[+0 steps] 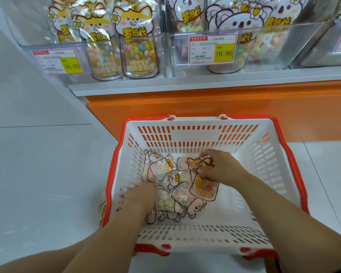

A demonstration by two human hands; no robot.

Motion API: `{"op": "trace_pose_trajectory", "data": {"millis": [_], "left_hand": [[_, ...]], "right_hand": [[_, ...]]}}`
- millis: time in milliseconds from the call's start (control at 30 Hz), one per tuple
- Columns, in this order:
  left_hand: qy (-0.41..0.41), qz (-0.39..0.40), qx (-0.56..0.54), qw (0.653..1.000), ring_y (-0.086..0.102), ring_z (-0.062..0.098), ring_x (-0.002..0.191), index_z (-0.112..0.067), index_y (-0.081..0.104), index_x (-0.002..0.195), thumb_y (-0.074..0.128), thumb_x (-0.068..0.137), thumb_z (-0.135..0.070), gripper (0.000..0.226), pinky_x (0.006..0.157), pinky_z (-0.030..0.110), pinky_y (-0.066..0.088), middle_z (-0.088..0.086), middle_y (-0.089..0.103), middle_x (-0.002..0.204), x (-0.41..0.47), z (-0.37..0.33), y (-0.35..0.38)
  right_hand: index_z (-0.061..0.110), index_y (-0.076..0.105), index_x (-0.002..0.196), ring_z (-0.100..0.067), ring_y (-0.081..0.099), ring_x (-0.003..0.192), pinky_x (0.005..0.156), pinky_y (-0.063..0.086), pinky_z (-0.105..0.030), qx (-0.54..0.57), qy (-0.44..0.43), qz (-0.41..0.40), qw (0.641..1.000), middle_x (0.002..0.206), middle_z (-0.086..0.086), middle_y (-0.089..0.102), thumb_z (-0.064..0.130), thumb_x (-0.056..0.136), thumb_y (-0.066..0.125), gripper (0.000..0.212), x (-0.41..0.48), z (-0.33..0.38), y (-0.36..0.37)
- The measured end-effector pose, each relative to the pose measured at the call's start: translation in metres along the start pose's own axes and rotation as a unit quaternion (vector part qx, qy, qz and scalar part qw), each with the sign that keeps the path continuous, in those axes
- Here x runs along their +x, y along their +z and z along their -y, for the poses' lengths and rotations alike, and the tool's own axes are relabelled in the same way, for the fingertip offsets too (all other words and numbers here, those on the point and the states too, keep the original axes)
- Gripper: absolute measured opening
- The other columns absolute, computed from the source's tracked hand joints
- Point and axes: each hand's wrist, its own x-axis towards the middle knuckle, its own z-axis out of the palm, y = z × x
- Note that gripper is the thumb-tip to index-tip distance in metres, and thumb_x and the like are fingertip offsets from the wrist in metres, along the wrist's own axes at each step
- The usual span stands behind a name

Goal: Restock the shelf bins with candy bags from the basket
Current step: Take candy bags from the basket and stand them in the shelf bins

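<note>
The basket (195, 134), white with a red rim, sits on the floor (37, 154) at the lower centre of the frame. It is right in front of the orange shelf base (205, 107), likely so that bags can go straight up to the bins above.

Both hands are down inside it, apart from each other. The right hand (220, 166), just right of centre, has its fingers curled round the top of the 1 orange-cat bag (204, 186). It grips the flat printed header rather than the candy-filled belly, probably because the header gives a firmer hold. The left hand (144, 196) reaches into the lower-left part of the basket among the koala bags (159, 168). Its fingers are blurred and hidden, so I cannot tell whether it holds anything. Several koala bags lie loose and overlapping on the basket bottom.

Across the top of the frame, 2 clear bins stand side by side. The left bin (81, 46) holds orange-cat bags and the right bin (303, 52) holds koala bags. The bags stand upright, presumably so their printed faces show to shoppers. Each bin carries a price label (213, 49) reading 16.80.

Judging by its print, the gripped bag belongs in the left bin. With few bags left in the basket, the restocking looks well along.
</note>
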Motion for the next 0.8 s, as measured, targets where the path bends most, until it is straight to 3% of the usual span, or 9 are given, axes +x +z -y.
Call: {"op": "trace_pose_trajectory", "data": {"millis": [133, 367, 467, 600, 700, 733, 800], "left_hand": [[-0.018, 0.034, -0.015, 0.999, 0.063, 0.028, 0.108, -0.013, 0.059, 0.125, 0.04, 0.099, -0.008, 0.033, 0.091, 0.038, 0.052, 0.008, 0.062, 0.122, 0.008, 0.001, 0.009], [-0.012, 0.159, -0.005, 0.987, 0.065, 0.025, 0.104, -0.005, 0.068, 0.109, 0.049, 0.095, -0.016, 0.026, 0.089, 0.034, 0.056, 0.011, 0.067, 0.113, 0.012, 0.003, 0.011], [-0.015, 0.156, -0.015, 0.987, 0.064, 0.024, 0.1, -0.005, 0.068, 0.109, 0.048, 0.095, -0.015, 0.026, 0.088, 0.034, 0.055, 0.01, 0.066, 0.107, 0.015, 0.001, 0.012], [-0.014, 0.161, -0.029, 0.986, 0.062, 0.026, 0.111, -0.001, 0.064, 0.119, 0.044, 0.098, -0.005, 0.029, 0.093, 0.032, 0.049, 0.014, 0.064, 0.12, 0.012, 0.003, 0.001], [0.003, 0.164, -0.04, 0.986, 0.062, 0.025, 0.093, -0.002, 0.067, 0.099, 0.044, 0.096, -0.001, 0.023, 0.079, 0.032, 0.05, 0.008, 0.059, 0.093, 0.005, 0.009, -0.011], [0.004, 0.154, -0.054, 0.987, 0.064, 0.025, 0.09, -0.005, 0.066, 0.091, 0.045, 0.095, -0.001, 0.022, 0.072, 0.031, 0.049, 0.007, 0.058, 0.088, 0.003, 0.012, -0.015], [0.002, 0.132, -0.088, 0.987, 0.066, 0.025, 0.09, -0.008, 0.064, 0.094, 0.046, 0.095, -0.001, 0.02, 0.064, 0.027, 0.048, 0.007, 0.061, 0.092, -0.007, 0.016, -0.032]], "right_hand": [[0.03, 0.061, 0.126, -0.015, 0.061, 0.103, 0.089, 0.054, -0.033, 0.006, -0.008, 0.015, 1.0, 0.116, 0.008, 0.065, 0.033, 0.078, 0.078, 0.051, 0.005, -0.002, 0.005], [0.031, 0.062, 0.124, -0.013, 0.06, 0.098, 0.082, 0.052, -0.028, 0.019, -0.001, 0.021, 1.0, 0.11, 0.01, 0.061, 0.031, 0.079, 0.077, 0.048, 0.011, -0.008, 0.011], [0.03, 0.063, 0.123, -0.014, 0.061, 0.098, 0.085, 0.054, -0.034, 0.005, 0.008, 0.022, 1.0, 0.112, 0.009, 0.063, 0.03, 0.079, 0.076, 0.045, 0.011, -0.011, 0.012], [0.018, 0.072, 0.106, -0.019, 0.064, 0.089, 0.08, 0.057, -0.039, -0.015, 0.016, 0.01, 1.0, 0.096, 0.003, 0.069, 0.029, 0.079, 0.075, 0.029, 0.01, -0.011, 0.005], [0.007, 0.071, 0.096, -0.028, 0.065, 0.084, 0.065, 0.051, -0.037, -0.023, 0.004, -0.014, 1.0, 0.091, -0.013, 0.069, 0.033, 0.078, 0.074, 0.032, 0.008, -0.007, -0.004], [0.006, 0.071, 0.093, -0.027, 0.065, 0.082, 0.063, 0.049, -0.036, -0.023, -0.001, -0.022, 1.0, 0.09, -0.013, 0.069, 0.034, 0.078, 0.075, 0.031, 0.007, -0.004, -0.008], [0.008, 0.072, 0.089, -0.024, 0.063, 0.076, 0.06, 0.046, -0.032, -0.02, -0.012, -0.031, 0.999, 0.085, -0.01, 0.069, 0.034, 0.079, 0.077, 0.029, 0.001, 0.004, -0.02]]}}
